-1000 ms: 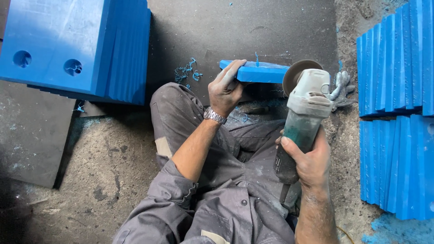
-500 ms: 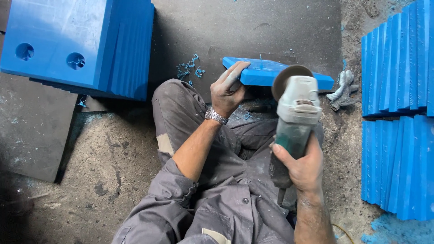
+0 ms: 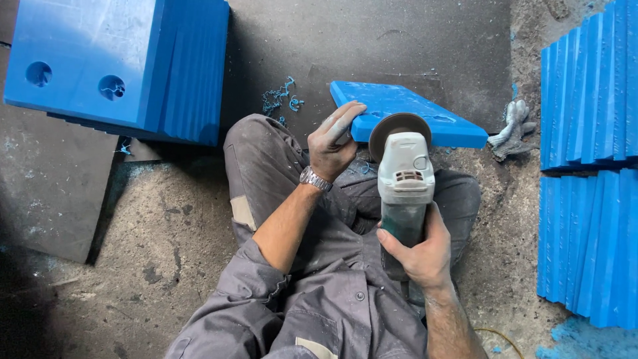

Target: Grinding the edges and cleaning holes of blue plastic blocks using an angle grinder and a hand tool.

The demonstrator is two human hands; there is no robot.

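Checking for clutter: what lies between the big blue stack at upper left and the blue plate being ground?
In the head view, dark mat with a few blue shavings lies between the stack and the plate; nothing else.

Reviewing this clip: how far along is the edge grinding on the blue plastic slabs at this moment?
Done: unclear, though curled blue shavings on the dark floor mat suggest earlier cutting. In hand: the left hand steadies a flat blue plastic slab while the right hand holds a grey angle grinder, disc at the slab's near edge. Possibly left: the stacked blue slabs with holes and the upright rows.
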